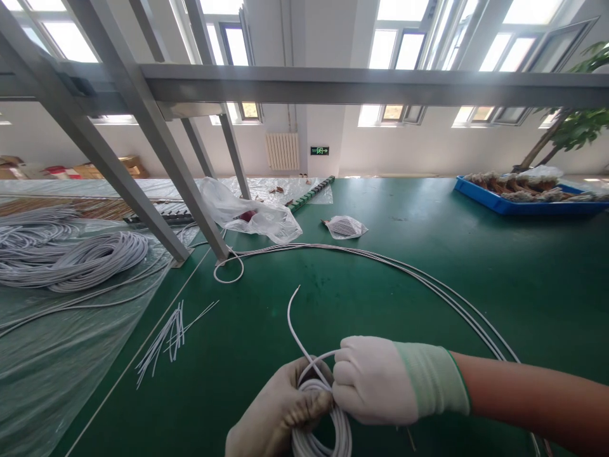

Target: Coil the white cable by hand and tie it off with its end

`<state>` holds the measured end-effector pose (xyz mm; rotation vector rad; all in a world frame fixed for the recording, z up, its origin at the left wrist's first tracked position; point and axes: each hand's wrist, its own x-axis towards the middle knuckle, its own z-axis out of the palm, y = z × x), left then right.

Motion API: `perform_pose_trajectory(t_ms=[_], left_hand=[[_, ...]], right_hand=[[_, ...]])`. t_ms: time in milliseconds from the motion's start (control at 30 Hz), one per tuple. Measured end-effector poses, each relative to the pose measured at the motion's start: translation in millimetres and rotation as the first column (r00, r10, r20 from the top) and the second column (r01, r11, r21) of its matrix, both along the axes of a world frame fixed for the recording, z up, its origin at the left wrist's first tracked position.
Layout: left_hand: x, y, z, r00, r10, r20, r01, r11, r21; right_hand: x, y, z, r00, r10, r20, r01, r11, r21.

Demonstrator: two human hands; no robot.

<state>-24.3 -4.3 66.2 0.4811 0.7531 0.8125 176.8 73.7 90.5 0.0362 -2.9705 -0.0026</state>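
A small coil of white cable (341, 430) is held low in the middle of the head view, over the green table. My left hand (280, 406), in a worn white glove, is closed around the coil with the thumb across its strands. Against its right side, my right hand (375, 379), in a white glove with a pale green cuff, has its fingers curled into a fist around a loop of the same cable. One free cable end (291, 312) sticks up and away from the coil. The right fingertips are hidden from view.
Cut white ties (166, 339) lie on the left. Large cable coils (104, 260) rest on plastic sheeting behind grey metal posts (157, 158). Long cables (380, 257) arc across the table. A clear bag (257, 219), a small packet (346, 226) and a blue tray (514, 204) stand farther back.
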Motion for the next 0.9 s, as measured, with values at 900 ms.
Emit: perform_pose_trajectory(t_ms=[900], left_hand=[[22.9,-6.0,-11.5,0.525,0.331,-0.784,-0.311,0.932,0.185]], right_hand=[[10.5,20.8,-38.6,0.604,-0.774,0.190,0.322,0.020,-0.947]])
